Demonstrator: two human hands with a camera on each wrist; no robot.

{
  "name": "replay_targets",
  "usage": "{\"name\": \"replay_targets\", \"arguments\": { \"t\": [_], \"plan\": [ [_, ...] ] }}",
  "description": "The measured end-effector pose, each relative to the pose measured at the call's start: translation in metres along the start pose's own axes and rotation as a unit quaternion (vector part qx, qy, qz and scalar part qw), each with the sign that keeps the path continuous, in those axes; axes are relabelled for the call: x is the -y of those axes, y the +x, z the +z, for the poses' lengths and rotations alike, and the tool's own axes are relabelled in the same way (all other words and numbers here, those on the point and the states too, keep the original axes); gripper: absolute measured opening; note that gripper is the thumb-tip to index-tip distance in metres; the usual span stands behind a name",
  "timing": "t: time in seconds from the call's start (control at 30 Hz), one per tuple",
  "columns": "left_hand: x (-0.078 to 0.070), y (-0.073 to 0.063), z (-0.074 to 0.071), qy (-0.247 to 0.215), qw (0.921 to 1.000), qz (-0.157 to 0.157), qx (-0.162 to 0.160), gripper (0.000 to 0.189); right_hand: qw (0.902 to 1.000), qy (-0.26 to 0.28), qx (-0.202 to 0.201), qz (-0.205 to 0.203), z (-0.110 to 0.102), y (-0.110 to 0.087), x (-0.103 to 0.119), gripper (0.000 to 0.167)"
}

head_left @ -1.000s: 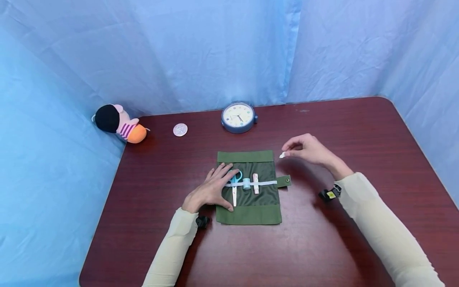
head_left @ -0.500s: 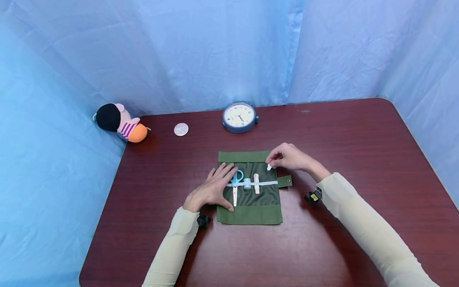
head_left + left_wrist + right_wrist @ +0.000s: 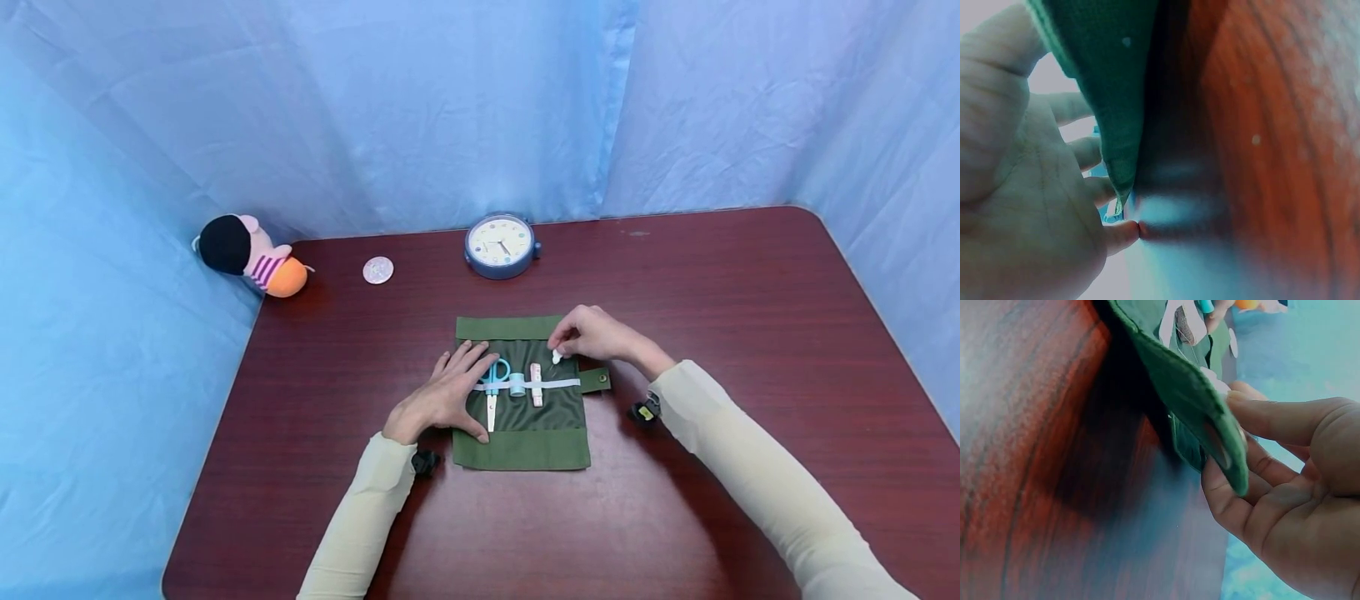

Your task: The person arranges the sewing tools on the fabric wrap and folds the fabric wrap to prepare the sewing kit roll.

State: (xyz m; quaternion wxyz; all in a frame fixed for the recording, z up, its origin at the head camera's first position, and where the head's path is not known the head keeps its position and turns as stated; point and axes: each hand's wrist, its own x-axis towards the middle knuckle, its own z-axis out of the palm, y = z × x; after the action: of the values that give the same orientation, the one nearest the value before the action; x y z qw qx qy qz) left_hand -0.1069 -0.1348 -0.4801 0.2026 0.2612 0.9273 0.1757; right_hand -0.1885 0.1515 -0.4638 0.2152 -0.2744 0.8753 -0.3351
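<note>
A green fabric sewing roll (image 3: 521, 452) lies unfolded on the table. Under its white elastic band (image 3: 560, 383) sit blue-handled scissors (image 3: 492, 410), a pale blue thread spool (image 3: 517, 384) and a folded tape measure (image 3: 536, 392). My left hand (image 3: 441, 400), fingers spread, rests on the roll's left side and partly covers the scissor handles. My right hand (image 3: 596, 335) pinches a small white piece (image 3: 557, 357) above the roll's upper right; its exact kind is too small to tell. In the right wrist view the roll's snap tab (image 3: 1191, 394) hides part of the fingers.
A blue alarm clock (image 3: 499, 246) stands at the back of the dark red table (image 3: 712, 283). Left of it lie a round pale disc (image 3: 378, 270) and a plush toy (image 3: 251, 255) at the table's corner. Blue curtains (image 3: 450, 108) hang behind.
My right hand has moved left and slightly down with the white piece, from beside the roll to over its upper right part. The left hand has stayed where it was.
</note>
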Motion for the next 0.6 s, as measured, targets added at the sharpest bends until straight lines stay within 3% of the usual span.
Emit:
{"name": "replay_targets", "arguments": {
  "t": [0.6],
  "plan": [
    [-0.001, 0.0, -0.001, 0.0, 1.0, 0.001, -0.002, 0.125, 0.9962, -0.056, 0.063, -0.022, 0.005, 0.004, 0.01, 0.016]
  ]
}}
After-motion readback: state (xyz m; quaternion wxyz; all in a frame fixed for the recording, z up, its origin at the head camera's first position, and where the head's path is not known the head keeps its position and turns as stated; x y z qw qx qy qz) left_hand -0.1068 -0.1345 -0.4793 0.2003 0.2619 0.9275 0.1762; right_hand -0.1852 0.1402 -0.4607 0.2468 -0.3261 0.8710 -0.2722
